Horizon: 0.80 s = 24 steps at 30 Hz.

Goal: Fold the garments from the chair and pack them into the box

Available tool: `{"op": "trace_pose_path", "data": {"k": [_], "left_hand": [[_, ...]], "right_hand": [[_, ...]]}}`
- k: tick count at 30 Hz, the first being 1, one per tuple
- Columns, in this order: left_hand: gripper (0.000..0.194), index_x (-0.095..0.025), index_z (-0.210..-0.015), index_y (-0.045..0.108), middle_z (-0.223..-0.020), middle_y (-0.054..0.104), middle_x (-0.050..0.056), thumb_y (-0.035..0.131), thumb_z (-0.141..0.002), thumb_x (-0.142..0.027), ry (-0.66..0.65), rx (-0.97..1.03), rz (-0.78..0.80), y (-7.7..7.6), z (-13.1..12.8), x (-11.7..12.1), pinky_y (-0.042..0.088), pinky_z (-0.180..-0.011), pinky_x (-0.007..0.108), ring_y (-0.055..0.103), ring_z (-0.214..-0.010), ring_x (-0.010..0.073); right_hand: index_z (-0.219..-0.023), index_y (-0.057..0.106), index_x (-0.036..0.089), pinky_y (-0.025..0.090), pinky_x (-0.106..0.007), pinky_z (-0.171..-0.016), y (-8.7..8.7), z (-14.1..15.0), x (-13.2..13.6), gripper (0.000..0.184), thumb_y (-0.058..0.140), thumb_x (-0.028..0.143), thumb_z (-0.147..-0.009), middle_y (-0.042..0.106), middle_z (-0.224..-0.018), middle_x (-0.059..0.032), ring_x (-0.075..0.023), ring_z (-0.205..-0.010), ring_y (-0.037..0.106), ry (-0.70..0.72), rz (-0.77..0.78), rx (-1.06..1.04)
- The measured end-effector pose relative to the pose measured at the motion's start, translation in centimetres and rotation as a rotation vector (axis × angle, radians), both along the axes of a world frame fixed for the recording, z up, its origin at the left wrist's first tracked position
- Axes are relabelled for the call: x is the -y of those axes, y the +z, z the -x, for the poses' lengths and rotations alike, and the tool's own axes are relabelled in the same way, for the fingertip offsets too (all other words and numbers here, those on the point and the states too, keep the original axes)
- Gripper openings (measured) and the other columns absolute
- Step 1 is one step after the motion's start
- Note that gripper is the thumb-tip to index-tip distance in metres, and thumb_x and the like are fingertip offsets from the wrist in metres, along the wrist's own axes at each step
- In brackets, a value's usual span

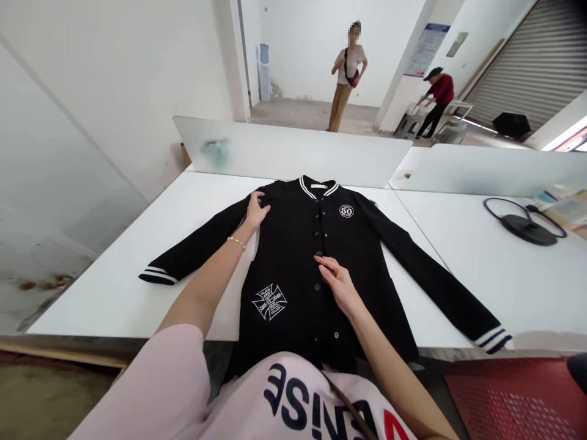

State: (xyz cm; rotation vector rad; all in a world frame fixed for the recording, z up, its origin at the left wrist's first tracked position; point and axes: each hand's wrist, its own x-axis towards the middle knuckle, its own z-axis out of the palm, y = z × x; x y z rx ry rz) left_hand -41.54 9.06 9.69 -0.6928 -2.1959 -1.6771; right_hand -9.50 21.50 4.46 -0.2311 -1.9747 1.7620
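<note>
A black button-front jacket (288, 244) lies spread face up on the white table (110, 244), its lower end reaching over the near edge. White stripes mark its collar and cuffs. A round "50" badge is on the chest and a white cross-shaped emblem near the hem. My left hand (257, 212) touches the jacket where the sleeve on the left meets the body, thumb and fingers apart. Over the front placket, beside a dark button, my right hand (338, 282) rests with its fingers stretched out. Some of the front buttons look unfastened.
A low frosted partition (293, 150) runs along the table's far edge. On the right stand a round black object with a ring (527, 229) and a red perforated chair (518, 397). Beyond are one person standing (351, 67) and another bending over stools (440, 91).
</note>
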Motion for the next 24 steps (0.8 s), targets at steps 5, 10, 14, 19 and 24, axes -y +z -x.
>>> {"op": "trace_pose_path", "data": {"k": [5,10,14,19,24], "left_hand": [[0.040,-0.021,-0.116,0.055,-0.118,0.058,0.011,0.057,-0.080,-0.004,0.010,-0.259,0.298,-0.3,0.0,0.9,0.047,-0.105,0.044,0.060,-0.113,0.0277],[0.044,-0.013,-0.128,0.052,-0.128,0.050,0.023,0.058,-0.085,-0.014,0.125,-0.330,0.740,0.5,-1.9,1.5,0.052,-0.090,0.049,0.062,-0.106,0.0377],[0.038,-0.013,-0.128,0.053,-0.128,0.051,0.022,0.050,-0.090,-0.014,-0.006,-0.611,0.827,1.8,-4.9,-0.7,0.051,-0.090,0.045,0.057,-0.113,0.0357],[0.042,-0.023,-0.132,0.053,-0.128,0.055,0.011,0.045,-0.092,-0.013,-0.564,-0.757,0.865,0.8,-8.5,-6.1,0.048,-0.094,0.035,0.055,-0.113,0.0229],[0.039,-0.017,-0.124,0.056,-0.123,0.056,0.013,0.038,-0.091,-0.005,-0.600,-0.838,0.915,-0.2,-9.3,-8.2,0.047,-0.088,0.034,0.054,-0.107,0.0235]], "right_hand": [[-0.125,0.069,0.021,0.050,-0.034,-0.087,-0.6,0.0,0.5,0.064,0.075,0.058,-0.073,0.054,-0.131,-0.0107,-0.0200,-0.101,0.058,0.059,0.089,0.114],[-0.126,0.067,0.019,0.048,-0.031,-0.083,-0.5,-2.7,2.3,0.059,0.073,0.054,-0.079,0.062,-0.103,-0.0057,-0.0144,-0.085,0.055,0.177,0.065,0.198],[-0.117,0.067,0.022,0.048,-0.028,-0.081,-0.6,-5.9,4.7,0.046,0.075,0.049,-0.081,0.060,-0.102,-0.0032,-0.0126,-0.086,0.055,0.287,0.143,0.172],[-0.097,0.052,0.023,0.043,-0.021,-0.067,-2.7,-8.7,6.8,0.045,0.082,0.048,-0.075,0.048,-0.080,0.0043,-0.0075,-0.072,0.049,0.286,0.409,0.191],[-0.098,0.048,0.023,0.040,-0.021,-0.063,-5.1,-10.5,7.6,0.049,0.081,0.052,-0.076,0.049,-0.078,0.0045,-0.0082,-0.068,0.049,0.356,0.428,0.221]]}}
